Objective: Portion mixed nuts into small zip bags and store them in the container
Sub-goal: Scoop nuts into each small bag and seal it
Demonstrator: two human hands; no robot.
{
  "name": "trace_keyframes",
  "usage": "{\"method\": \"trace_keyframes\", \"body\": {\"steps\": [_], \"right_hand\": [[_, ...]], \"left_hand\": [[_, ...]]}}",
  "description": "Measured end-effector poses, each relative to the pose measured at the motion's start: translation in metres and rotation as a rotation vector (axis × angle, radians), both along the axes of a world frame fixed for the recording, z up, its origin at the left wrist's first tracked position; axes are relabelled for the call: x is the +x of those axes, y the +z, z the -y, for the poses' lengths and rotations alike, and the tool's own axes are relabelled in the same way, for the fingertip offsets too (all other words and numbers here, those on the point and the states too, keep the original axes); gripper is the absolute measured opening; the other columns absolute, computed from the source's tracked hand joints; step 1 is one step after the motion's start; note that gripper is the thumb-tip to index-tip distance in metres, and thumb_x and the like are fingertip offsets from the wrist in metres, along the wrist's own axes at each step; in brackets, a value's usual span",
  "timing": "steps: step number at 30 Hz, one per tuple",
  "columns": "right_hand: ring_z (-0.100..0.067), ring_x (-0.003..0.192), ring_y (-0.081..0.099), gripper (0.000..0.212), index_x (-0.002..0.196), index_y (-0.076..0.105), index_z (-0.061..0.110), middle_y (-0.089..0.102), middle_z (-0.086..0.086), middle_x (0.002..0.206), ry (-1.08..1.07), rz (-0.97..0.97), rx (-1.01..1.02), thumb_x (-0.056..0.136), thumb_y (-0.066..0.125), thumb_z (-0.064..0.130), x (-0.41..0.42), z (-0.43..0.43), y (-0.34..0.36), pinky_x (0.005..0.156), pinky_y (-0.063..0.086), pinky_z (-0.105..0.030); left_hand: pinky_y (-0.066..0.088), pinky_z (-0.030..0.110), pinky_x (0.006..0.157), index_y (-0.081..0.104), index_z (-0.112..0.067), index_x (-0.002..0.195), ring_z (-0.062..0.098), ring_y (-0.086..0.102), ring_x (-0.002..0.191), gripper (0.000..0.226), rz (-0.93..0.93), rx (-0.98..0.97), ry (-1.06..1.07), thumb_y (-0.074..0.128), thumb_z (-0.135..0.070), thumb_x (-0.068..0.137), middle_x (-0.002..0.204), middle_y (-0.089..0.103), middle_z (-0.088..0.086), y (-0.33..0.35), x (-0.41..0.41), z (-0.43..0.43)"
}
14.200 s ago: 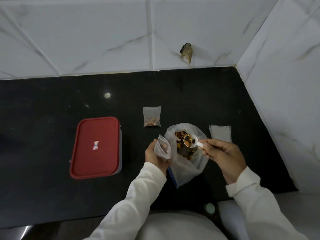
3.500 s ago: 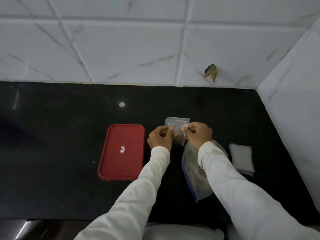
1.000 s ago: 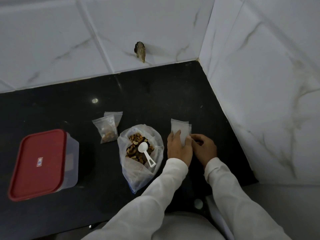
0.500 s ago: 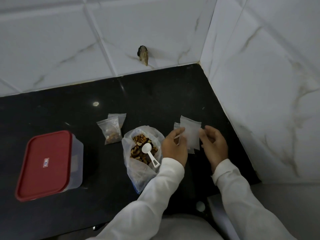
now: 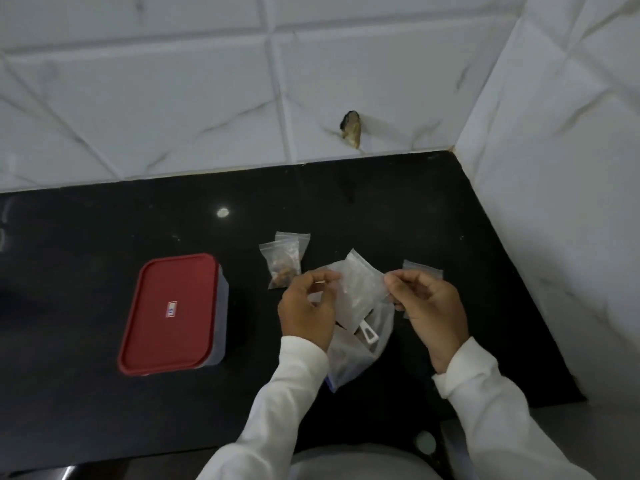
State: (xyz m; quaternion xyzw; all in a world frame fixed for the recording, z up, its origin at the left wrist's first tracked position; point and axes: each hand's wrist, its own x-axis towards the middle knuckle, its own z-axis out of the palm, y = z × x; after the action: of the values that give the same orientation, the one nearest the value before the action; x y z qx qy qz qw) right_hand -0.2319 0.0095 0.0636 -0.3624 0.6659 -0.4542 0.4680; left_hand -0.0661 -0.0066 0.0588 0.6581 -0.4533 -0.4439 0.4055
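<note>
An empty small zip bag (image 5: 360,289) hangs in the air over the counter, pinched at its left edge by my left hand (image 5: 306,311) and at its right edge by my right hand (image 5: 427,308). Beneath it lies the big clear bag of mixed nuts (image 5: 353,356), mostly hidden, with the white scoop's handle (image 5: 367,335) sticking out. Two filled small bags (image 5: 284,263) lie overlapping on the black counter, left of my hands. The clear container with the red lid (image 5: 173,311) stands closed at the left.
A stack of spare empty zip bags (image 5: 422,271) lies behind my right hand. White marble-tiled walls close the counter at the back and right, with a chipped hole (image 5: 351,133) in the back wall. The black counter (image 5: 86,230) stretches left.
I lifted one empty zip bag off the stack and brought it left, over the big nut bag. Both hands now pinch it. The view swung left.
</note>
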Motion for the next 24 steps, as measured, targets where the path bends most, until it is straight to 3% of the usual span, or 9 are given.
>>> {"method": "trace_keyframes", "body": {"steps": [2, 3, 5, 7, 10, 13, 20, 24], "right_hand": [[-0.003, 0.08, 0.068, 0.004, 0.09, 0.071, 0.025, 0.072, 0.009, 0.083, 0.033, -0.06, -0.039, 0.086, 0.07, 0.026, 0.021, -0.001, 0.003, 0.07, 0.054, -0.019], [-0.001, 0.08, 0.068, 0.003, 0.09, 0.07, 0.026, 0.072, 0.01, 0.084, 0.069, -0.097, -0.071, 0.087, 0.069, 0.026, 0.032, -0.002, 0.004, 0.07, 0.055, -0.019], [0.001, 0.082, 0.067, 0.005, 0.092, 0.069, 0.025, 0.071, 0.011, 0.086, 0.16, -0.185, -0.129, 0.088, 0.067, 0.028, 0.054, -0.003, 0.004, 0.072, 0.056, -0.019], [0.002, 0.084, 0.067, 0.007, 0.093, 0.07, 0.024, 0.071, 0.013, 0.088, 0.224, -0.26, -0.166, 0.088, 0.067, 0.029, 0.074, -0.003, 0.0, 0.075, 0.056, -0.018], [0.002, 0.084, 0.066, 0.007, 0.091, 0.069, 0.025, 0.07, 0.014, 0.086, 0.263, -0.326, -0.213, 0.089, 0.066, 0.031, 0.095, -0.003, -0.004, 0.077, 0.052, -0.014], [0.003, 0.083, 0.066, 0.004, 0.089, 0.068, 0.027, 0.069, 0.017, 0.083, 0.291, -0.33, -0.252, 0.09, 0.065, 0.029, 0.111, -0.006, -0.001, 0.073, 0.051, -0.011], [-0.003, 0.087, 0.068, 0.01, 0.095, 0.07, 0.022, 0.071, 0.013, 0.088, 0.264, -0.291, -0.264, 0.09, 0.066, 0.03, 0.141, -0.007, 0.002, 0.078, 0.056, -0.022], [-0.001, 0.087, 0.069, 0.019, 0.104, 0.067, 0.025, 0.072, 0.012, 0.092, 0.149, -0.144, -0.161, 0.088, 0.065, 0.035, 0.153, -0.007, 0.002, 0.078, 0.058, -0.024]], "left_hand": [[0.052, 0.027, 0.088, 0.068, -0.037, 0.092, 0.008, 0.061, 0.1, 0.013, 0.159, -0.044, -0.001, 0.072, -0.026, 0.085, 0.105, 0.057, -0.02, -0.002, 0.019, -0.003], [0.054, 0.029, 0.086, 0.068, -0.036, 0.092, 0.007, 0.063, 0.096, 0.01, 0.132, -0.039, -0.002, 0.072, -0.029, 0.085, 0.103, 0.061, -0.018, -0.002, 0.026, -0.004], [0.059, 0.034, 0.082, 0.07, -0.031, 0.091, 0.006, 0.068, 0.088, 0.005, -0.056, 0.031, 0.001, 0.07, -0.033, 0.087, 0.094, 0.071, -0.011, 0.001, 0.037, -0.005], [0.061, 0.039, 0.077, 0.072, -0.023, 0.093, 0.01, 0.072, 0.084, 0.015, -0.213, 0.109, 0.031, 0.069, -0.037, 0.086, 0.089, 0.074, -0.006, 0.001, 0.047, -0.003], [0.061, 0.041, 0.077, 0.072, -0.015, 0.093, 0.018, 0.073, 0.083, 0.02, -0.297, 0.135, 0.063, 0.071, -0.034, 0.085, 0.086, 0.076, 0.002, -0.003, 0.062, 0.0], [0.061, 0.037, 0.074, 0.071, -0.011, 0.089, 0.022, 0.074, 0.082, 0.015, -0.341, 0.119, 0.061, 0.071, -0.025, 0.085, 0.083, 0.075, 0.005, -0.003, 0.076, 0.001], [0.059, 0.025, 0.068, 0.071, -0.009, 0.086, 0.021, 0.073, 0.079, 0.003, -0.43, 0.083, 0.037, 0.069, -0.011, 0.087, 0.08, 0.074, 0.007, 0.002, 0.103, 0.006], [0.06, 0.032, 0.073, 0.074, -0.01, 0.087, 0.027, 0.073, 0.083, 0.004, -0.419, 0.09, 0.02, 0.072, -0.012, 0.084, 0.083, 0.075, 0.009, -0.007, 0.11, 0.006]]}}
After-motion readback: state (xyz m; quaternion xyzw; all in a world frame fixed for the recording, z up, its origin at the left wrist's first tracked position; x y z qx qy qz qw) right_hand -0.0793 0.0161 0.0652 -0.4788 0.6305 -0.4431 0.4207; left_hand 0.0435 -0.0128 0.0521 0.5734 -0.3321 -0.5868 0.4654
